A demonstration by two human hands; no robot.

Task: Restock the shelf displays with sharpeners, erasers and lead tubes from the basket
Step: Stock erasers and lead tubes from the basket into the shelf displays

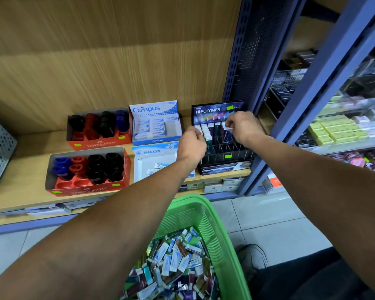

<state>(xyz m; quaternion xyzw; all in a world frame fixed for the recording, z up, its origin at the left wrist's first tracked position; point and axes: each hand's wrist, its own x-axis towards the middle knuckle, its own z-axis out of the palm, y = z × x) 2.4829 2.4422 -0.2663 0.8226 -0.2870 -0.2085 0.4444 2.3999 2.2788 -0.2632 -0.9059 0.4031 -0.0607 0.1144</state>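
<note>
Grip, left hand [192,146]: fingers were curled at the left end of the lead tubes [206,132] standing in the Hi-Polymer display rack [225,156]; whether a tube was actually pinched could not be told, since the fingertips were hidden.
Grip, right hand [243,126]: fingers were curled downward over the right-hand rows of the same rack, with a pale tube end seen at the fingertips; a firm hold could not be confirmed.
Rack: it was stood at the 3 o'clock end of the wooden shelf [20,187], just beside the blue upright post [325,87]; its back slots were filled, its front slots seen bare.
Basket [225,241]: a green plastic one was placed at 6 o'clock, below the shelf, and was filled with mixed erasers and lead tubes.
Sharpeners: two red Faber-Castell boxes [89,172] were set at 9 o'clock of the rack, one behind the other, with black, red and blue sharpeners inside.
Erasers: a Campus box [156,124] was set between the rear sharpener box and the rack; a Pilot box [154,161], nearly bare, was laid in front of it.
</note>
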